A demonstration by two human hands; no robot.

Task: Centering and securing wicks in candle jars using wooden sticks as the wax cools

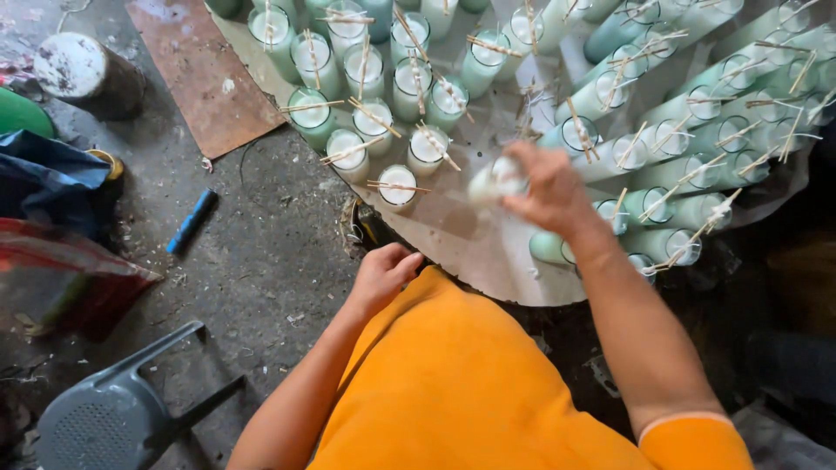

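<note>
- Grey concrete floor (261, 261) lies left of the round surface (488, 252).
- Left hand (381, 277) curls loosely, empty, at that surface's near edge.
- Right hand (544, 187) grips a blurred glass candle (492, 181) above the surface, just beside the standing candles (374, 78).

To my left a blue marker (192, 221) lay on the gritty floor (261, 261), a grey plastic stool (113, 409) stood nearby, and a rusty brown board (205, 74) lay beyond.

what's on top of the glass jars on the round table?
Thin wooden sticks lie across the rims of the glass jars, over white wax filling them. The right hand covers most of one jar, so its top is hidden.
</note>
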